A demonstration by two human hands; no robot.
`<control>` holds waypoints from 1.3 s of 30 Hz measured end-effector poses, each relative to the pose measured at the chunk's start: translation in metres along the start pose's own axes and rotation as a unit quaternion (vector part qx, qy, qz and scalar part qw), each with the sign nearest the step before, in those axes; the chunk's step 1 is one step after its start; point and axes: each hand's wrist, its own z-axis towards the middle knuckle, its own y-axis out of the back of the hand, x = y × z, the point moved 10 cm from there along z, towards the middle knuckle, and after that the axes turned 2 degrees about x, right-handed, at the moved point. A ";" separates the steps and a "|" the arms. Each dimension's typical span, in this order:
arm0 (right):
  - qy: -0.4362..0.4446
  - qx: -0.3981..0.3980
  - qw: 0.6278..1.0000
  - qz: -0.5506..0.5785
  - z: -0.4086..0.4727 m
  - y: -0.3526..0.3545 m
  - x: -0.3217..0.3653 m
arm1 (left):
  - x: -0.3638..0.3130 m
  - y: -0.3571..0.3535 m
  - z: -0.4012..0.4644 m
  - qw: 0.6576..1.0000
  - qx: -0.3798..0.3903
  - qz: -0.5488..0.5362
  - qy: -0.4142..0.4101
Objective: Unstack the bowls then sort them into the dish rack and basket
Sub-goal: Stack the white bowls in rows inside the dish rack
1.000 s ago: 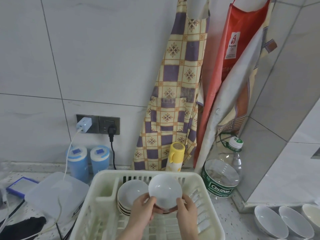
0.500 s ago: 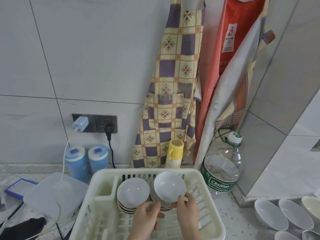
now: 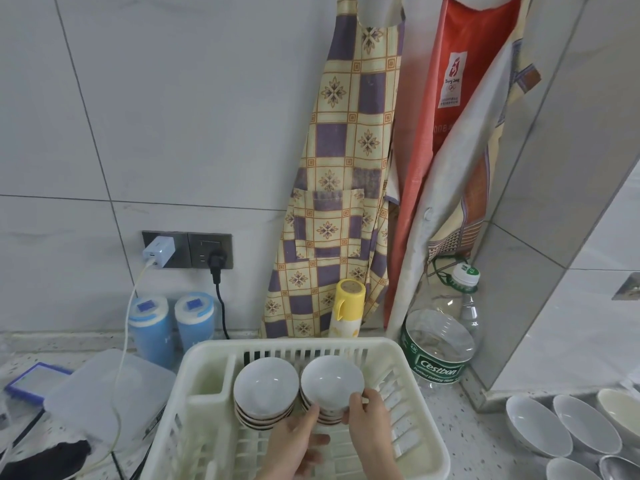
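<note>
- The top bowl (image 3: 331, 382), which a second earlier was held up clear between both hands, had come down onto the right-hand stack (image 3: 325, 415) in the white basket (image 3: 420, 403). It sat tilted, its hollow facing the camera.
- The right hand (image 3: 369, 415), at about 6 o'clock in the view, held that bowl's lower right rim, thumb on the inner face and fingers curled behind it.
- The left hand (image 3: 298, 441), just left of it, had slipped off the rim since half a second before. Its fingers were loosely spread and one fingertip touched the bowl's underside; it gripped nothing.
- A second stack of bowls (image 3: 266, 396) stood at 9 o'clock from the first, touching or nearly touching it.
- Judged from this, one more bowl was placed and the hands were about to be free for the next one.
- At 4 o'clock, at the frame's edge, a row of white bowls (image 3: 561, 427) leaned one behind another. The rack holding them was almost wholly cut off, so how full it was could not be told.
- Both forearms ran out of the bottom of the frame, and the basket's near wall was partly out of view too.
- The right hand's fingers behind the bowl were hidden, so how firmly it held could not be told.
- How many bowls lay in each stack was hard to count, since only their brown edges showed.
- Behind the basket stood a yellow flask (image 3: 347, 306) on the speckled surface (image 3: 478, 431).
</note>
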 end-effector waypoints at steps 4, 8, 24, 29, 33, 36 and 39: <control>-0.014 0.006 1.000 -0.004 0.000 -0.001 -0.002 | 0.008 -0.004 0.009 0.999 0.011 -0.036 0.025; -0.019 0.006 1.000 -0.009 0.001 -0.002 -0.004 | 0.012 -0.001 0.016 0.999 0.001 -0.036 0.010; -0.080 0.030 0.995 -0.045 0.010 -0.011 -0.024 | 0.022 0.002 0.022 0.998 -0.012 -0.045 0.031; -0.133 0.101 0.986 0.002 0.009 -0.028 -0.031 | 0.020 -0.001 0.019 0.997 -0.023 -0.060 0.041; -0.159 0.122 0.979 0.033 0.008 -0.033 -0.035 | 0.018 -0.004 0.015 0.997 -0.012 -0.069 0.042; -0.174 0.129 0.975 0.044 0.009 -0.036 -0.039 | 0.016 -0.006 0.014 0.997 -0.008 -0.069 0.032; -0.158 0.134 0.977 0.053 0.009 -0.036 -0.037 | 0.016 -0.005 0.014 0.998 -0.007 -0.061 0.030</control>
